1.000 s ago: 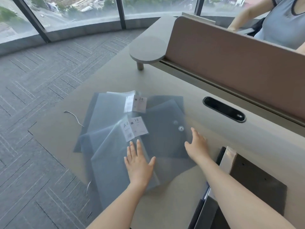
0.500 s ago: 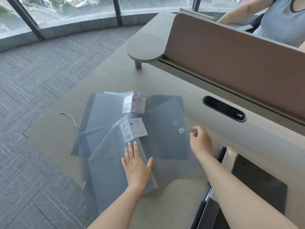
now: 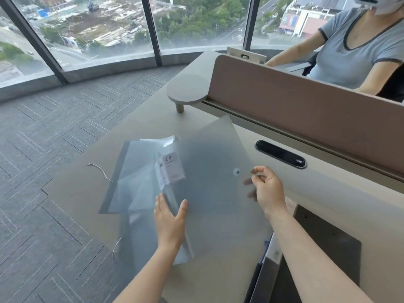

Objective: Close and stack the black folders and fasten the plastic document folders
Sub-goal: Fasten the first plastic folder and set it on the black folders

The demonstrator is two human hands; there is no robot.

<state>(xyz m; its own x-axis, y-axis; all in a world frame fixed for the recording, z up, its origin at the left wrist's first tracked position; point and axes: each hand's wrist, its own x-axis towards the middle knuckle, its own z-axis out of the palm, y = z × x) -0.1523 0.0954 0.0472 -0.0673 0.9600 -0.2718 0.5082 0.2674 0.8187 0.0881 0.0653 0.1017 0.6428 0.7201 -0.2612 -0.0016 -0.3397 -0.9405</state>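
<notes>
Translucent grey flap (image 3: 209, 154) of top plastic folder (image 3: 218, 215) lifted off pile, tilted up over surface (image 3: 140, 119). Right hand (image 3: 267, 190) pinches flap's right edge, fingers (image 3: 258, 170) curled shut on it, just beside snap button (image 3: 236, 171). Left hand (image 3: 170, 221) flat, fingers spread, pressing folder body down near white label (image 3: 170, 169). Black folders (image 3: 323, 248) at lower right, beside right forearm.
</notes>
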